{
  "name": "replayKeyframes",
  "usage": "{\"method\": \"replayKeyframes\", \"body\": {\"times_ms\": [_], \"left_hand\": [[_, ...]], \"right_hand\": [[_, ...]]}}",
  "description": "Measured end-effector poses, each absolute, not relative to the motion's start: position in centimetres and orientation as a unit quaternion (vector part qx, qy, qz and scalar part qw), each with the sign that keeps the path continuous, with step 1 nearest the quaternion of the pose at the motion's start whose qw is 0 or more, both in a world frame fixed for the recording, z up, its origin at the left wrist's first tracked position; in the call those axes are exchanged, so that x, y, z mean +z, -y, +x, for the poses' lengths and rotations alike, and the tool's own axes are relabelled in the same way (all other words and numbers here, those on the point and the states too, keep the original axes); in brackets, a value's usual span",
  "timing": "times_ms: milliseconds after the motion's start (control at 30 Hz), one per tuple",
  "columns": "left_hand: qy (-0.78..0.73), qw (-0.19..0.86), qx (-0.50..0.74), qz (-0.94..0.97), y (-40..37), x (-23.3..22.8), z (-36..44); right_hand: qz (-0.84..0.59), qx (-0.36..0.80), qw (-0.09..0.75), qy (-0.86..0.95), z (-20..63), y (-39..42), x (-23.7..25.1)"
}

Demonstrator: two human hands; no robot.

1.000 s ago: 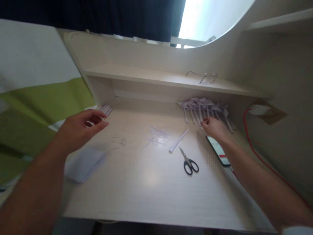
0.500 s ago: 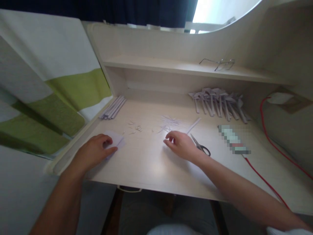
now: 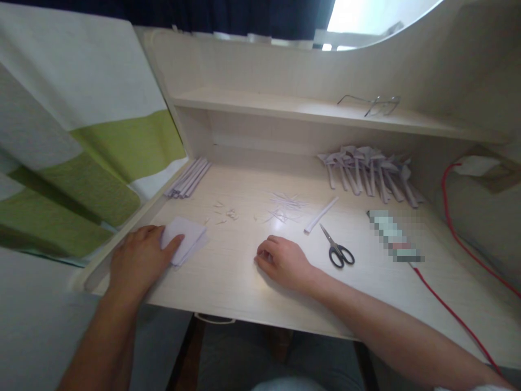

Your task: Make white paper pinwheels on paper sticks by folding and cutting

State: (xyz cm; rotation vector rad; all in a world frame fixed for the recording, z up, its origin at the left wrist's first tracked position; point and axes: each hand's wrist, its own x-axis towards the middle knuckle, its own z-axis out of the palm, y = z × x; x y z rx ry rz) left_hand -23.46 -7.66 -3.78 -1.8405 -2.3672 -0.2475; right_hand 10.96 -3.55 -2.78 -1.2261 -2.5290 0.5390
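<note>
On the pale wooden desk (image 3: 252, 293) with its back shelf (image 3: 285, 111), green-striped fabric (image 3: 81, 163) hangs alongside. Your left hand (image 3: 140, 258) lies flat, fingers spread, pressing the stack of white paper (image 3: 187, 239) near the left edge. Your right hand (image 3: 283, 263) rests loosely curled, empty, mid-desk. The scissors (image 3: 337, 251) lie just right of it, with paper scraps (image 3: 285, 205) behind.

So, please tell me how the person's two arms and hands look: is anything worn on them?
Both forearms are bare to the frame edge. The left hand and right hand wear no gloves; no rings or watch are visible. A bit of white cloth shows at the right arm's lower corner.
</note>
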Motion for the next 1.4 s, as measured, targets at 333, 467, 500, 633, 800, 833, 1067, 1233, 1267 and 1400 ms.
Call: {"method": "replayKeyframes", "body": {"times_ms": [333, 467, 500, 633, 800, 833, 1067, 1233, 1267, 1400], "left_hand": [[0.815, 0.083, -0.046, -0.572, 8.3, -2.7, -20.6], [0.820, 0.076, -0.071, -0.562, 8.3, -2.3, -20.2], [0.824, 0.065, -0.066, -0.559, 8.3, -2.1, -20.1], [0.841, 0.032, -0.044, -0.538, 8.3, -1.5, -19.9], [0.847, 0.042, -0.045, -0.529, 8.5, -1.3, -19.6], [0.846, 0.047, -0.046, -0.529, 8.4, -1.3, -19.5], [0.855, 0.055, -0.038, -0.514, 8.0, -1.4, -19.7], [0.852, 0.074, -0.037, -0.517, 7.9, -1.8, -20.0], [0.851, 0.077, -0.038, -0.518, 7.9, -1.9, -20.0], [0.852, 0.090, -0.052, -0.514, 8.0, -2.2, -20.0]], "right_hand": [[-0.409, 0.187, 0.124, 0.885, 11.2, 3.1, -2.5], [-0.408, 0.194, 0.129, 0.883, 11.4, 3.0, -2.6], [-0.408, 0.196, 0.131, 0.882, 11.5, 3.0, -2.6], [-0.407, 0.198, 0.139, 0.881, 11.6, 3.1, -2.9], [-0.404, 0.199, 0.149, 0.880, 11.7, 3.1, -3.2], [-0.403, 0.199, 0.151, 0.880, 11.7, 3.1, -3.2], [-0.398, 0.199, 0.161, 0.881, 11.9, 3.1, -3.4], [-0.399, 0.195, 0.165, 0.881, 11.9, 3.1, -3.5], [-0.398, 0.195, 0.166, 0.881, 11.9, 3.1, -3.4], [-0.396, 0.196, 0.168, 0.881, 11.9, 3.2, -3.3]]}}
